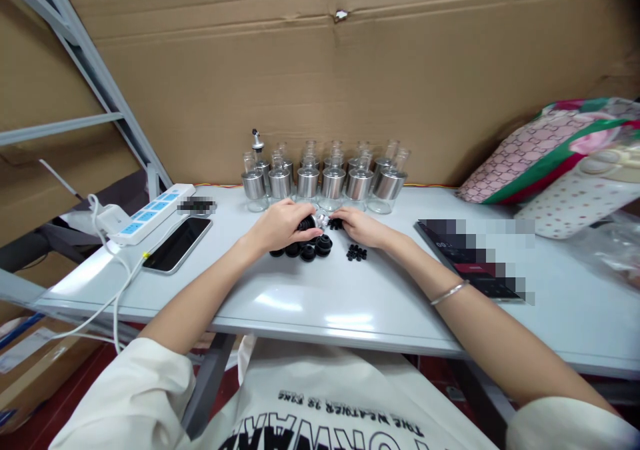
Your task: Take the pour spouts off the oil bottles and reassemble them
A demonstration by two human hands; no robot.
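My left hand (283, 225) is closed around a bottle pourer (306, 223) with a ribbed black stopper and a shiny metal top, which points to the right. Against that metal end, my right hand (363, 227) has its fingers bent together; what is between their tips is too small to make out. Small black caps (336, 224) lie under and beside the right fingertips, and another cluster of small caps (357, 253) is just in front. Several black ribbed stoppers (308, 253) lie below my left hand on the white table (320, 297).
Rows of glass bottles with metal sleeves (333, 182) stand behind my hands; one at the left carries a pourer (257, 141). A phone (179, 245) and power strip (159, 211) lie left. To the right are a tablet (465, 260), a patterned bag (520, 150) and a dotted white item (575, 190).
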